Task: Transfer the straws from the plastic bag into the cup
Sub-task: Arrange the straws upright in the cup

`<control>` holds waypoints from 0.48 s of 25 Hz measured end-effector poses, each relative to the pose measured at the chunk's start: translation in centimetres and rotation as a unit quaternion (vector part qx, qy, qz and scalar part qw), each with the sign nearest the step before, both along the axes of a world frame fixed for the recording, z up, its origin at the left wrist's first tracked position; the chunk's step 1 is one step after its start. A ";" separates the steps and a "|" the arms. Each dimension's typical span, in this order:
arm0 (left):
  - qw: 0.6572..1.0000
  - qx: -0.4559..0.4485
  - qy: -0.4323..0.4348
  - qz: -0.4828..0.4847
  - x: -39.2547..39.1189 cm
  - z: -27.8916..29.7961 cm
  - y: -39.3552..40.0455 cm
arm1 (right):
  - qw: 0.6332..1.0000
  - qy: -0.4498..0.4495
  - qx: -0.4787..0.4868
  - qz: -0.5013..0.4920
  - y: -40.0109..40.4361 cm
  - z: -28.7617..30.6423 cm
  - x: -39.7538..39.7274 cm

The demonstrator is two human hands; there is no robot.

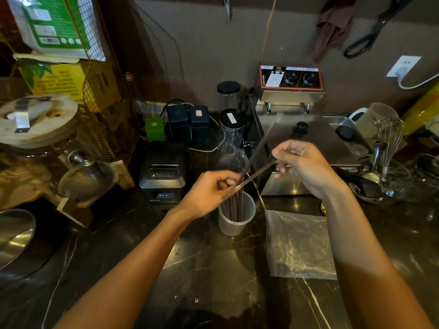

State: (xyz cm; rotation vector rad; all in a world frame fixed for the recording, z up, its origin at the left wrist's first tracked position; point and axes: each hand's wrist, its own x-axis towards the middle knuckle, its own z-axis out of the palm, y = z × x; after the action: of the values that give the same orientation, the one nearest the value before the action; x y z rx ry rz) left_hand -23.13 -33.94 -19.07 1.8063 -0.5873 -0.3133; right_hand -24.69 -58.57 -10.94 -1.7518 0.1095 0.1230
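Observation:
A translucent plastic cup stands on the dark marble counter with several dark straws upright inside it. My left hand grips the tops of those straws just above the cup's rim. My right hand pinches one end of a wrapped dark straw that slants down to the left across the cup's straws. Another long straw leans up and to the right from the cup, blurred. The clear plastic bag lies flat on the counter right of the cup, under my right forearm.
A black receipt printer sits behind and left of the cup. A glass carafe stands right behind it. A steel fryer fills the back right, with a whisk and utensils beside it. A glass dispenser jar is at left.

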 end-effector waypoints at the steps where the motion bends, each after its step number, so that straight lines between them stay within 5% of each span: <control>1: 1.000 -0.006 -0.001 0.017 0.0 0.0 0.0 | 1.000 -0.004 -0.003 0.001 0.0 0.1 0.0; 5: 0.996 -0.034 -0.018 0.085 0.3 0.7 0.0 | 0.999 -0.036 0.005 0.014 -0.7 2.7 -0.1; 12: 0.990 -0.071 -0.020 0.117 1.4 2.2 -0.9 | 0.983 -0.004 0.027 0.179 -1.2 6.5 -0.1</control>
State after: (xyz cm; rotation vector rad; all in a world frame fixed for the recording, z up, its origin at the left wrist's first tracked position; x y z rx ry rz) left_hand -21.77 -34.82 -16.86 1.7260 -0.4096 -0.0743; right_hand -24.79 -59.76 -4.42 -1.7021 -0.2152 0.3782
